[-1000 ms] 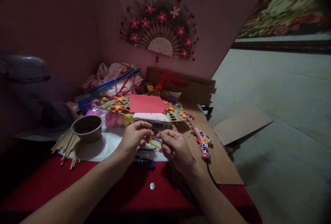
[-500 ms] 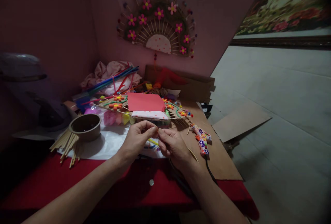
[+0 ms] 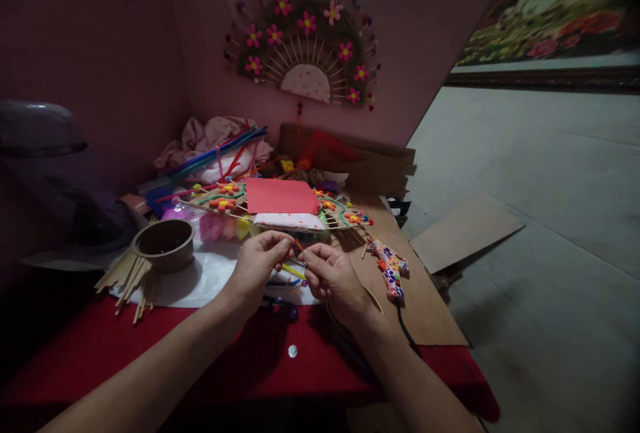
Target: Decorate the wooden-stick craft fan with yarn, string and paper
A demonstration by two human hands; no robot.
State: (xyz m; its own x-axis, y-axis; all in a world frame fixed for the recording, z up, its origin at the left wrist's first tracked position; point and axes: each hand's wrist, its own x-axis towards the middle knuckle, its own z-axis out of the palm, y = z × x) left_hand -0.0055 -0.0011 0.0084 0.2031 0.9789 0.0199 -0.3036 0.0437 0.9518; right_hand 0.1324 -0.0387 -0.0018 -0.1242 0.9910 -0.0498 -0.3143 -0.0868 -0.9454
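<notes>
Fingertips drawn apart; orange strand bared between them

Hands met at the fingertips half a second ago; a small gap separates them now. Right hand (image 3: 333, 276): thumb and forefinger pinch a thin orange strand (image 3: 299, 245), which slants up out of the grip into the gap. Left hand (image 3: 255, 263): thumb and forefinger pressed together just beside the strand's upper end; cannot tell whether they have hold of it. Strand is held up over the near part of the worktop (image 3: 90, 346), which is red-covered.

Beneath the hands: a yellow stick (image 3: 293, 271), partly hidden, and a white sheet (image 3: 205, 280). Nearer the person, a dark blue object (image 3: 291, 313), too dim to identify, and a small silvery disc (image 3: 293, 351) on the red.

Just beyond the fingers: a flower-trimmed fan (image 3: 290, 222), its middle partly covered by red card (image 3: 283, 195).

Left: a brown bowl (image 3: 181, 263) beside a bundle of pale sticks (image 3: 133, 280). Right: a flower-printed cloth piece (image 3: 393, 266) on brown cardboard (image 3: 430, 320), black cord at its lower end.

Farthest out: heaped pink fabric (image 3: 195, 136) at the back; above it, to the right, a second fan (image 3: 306, 83) against the pink wall.
</notes>
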